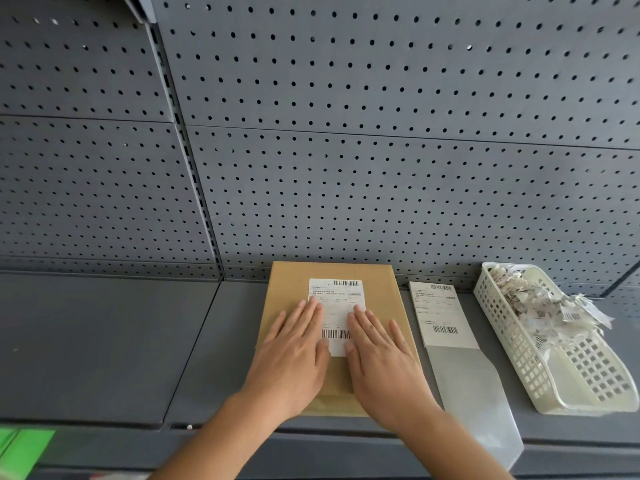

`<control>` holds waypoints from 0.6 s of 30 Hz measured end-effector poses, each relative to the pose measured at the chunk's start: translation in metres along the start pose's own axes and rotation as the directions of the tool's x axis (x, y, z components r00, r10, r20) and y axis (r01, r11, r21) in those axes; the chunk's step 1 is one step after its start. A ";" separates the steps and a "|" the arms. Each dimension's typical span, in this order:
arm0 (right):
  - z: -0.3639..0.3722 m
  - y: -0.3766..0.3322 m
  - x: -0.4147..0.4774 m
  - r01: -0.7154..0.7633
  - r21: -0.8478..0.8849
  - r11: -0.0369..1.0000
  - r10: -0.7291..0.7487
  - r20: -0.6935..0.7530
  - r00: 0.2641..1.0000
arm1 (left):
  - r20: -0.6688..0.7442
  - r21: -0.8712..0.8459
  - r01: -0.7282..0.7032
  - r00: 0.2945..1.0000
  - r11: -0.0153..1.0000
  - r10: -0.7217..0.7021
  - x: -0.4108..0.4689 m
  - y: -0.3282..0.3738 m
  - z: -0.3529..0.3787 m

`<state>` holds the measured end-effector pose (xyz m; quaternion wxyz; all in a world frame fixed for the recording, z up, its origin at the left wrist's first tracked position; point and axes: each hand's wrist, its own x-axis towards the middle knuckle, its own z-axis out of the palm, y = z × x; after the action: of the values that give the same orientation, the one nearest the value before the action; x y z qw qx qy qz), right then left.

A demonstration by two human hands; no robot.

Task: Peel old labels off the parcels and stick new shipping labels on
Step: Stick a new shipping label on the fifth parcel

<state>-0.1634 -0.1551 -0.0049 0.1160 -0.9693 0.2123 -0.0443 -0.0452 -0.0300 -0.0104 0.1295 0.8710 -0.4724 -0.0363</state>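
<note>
- A green object (20, 448), blurred, shows at the lower left corner, below the shelf edge.
- Two bare forearms reach in from the bottom. The left hand (291, 362) and right hand (381, 362) lie flat, fingers straight and close together, pressing down and gripping nothing.
- Both hands rest on a brown cardboard parcel (381, 282), which lies flat on a grey metal shelf (104, 341) with its far edge near the back wall.
- Their fingertips cover the lower side edges of a white shipping label (337, 299) stuck on the parcel's top, barcodes at its head and foot.
- Just right of the parcel lies a glossy backing strip (474, 393), overhanging the shelf's front, with a second label (438, 313) at its far end.
- Further right, a white plastic basket (512, 348) holds torn label scraps (540, 303).
- Grey pegboard (346, 133) fills the background.
</note>
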 end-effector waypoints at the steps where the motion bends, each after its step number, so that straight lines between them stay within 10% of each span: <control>1: 0.000 -0.004 -0.005 0.023 0.017 1.000 -0.023 0.008 1.000 | -0.002 -0.012 -0.022 1.000 1.000 0.022 -0.006 0.002 0.001; 18: 0.025 -0.011 -0.024 0.079 -0.168 0.983 -0.095 -0.093 0.991 | -0.035 0.174 -0.088 0.995 0.981 0.095 -0.035 -0.002 0.018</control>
<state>-0.1775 -0.1301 -0.0272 0.0231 -0.9804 0.1782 -0.0804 -0.0655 -0.0033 -0.0301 0.0655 0.8569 -0.5105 0.0293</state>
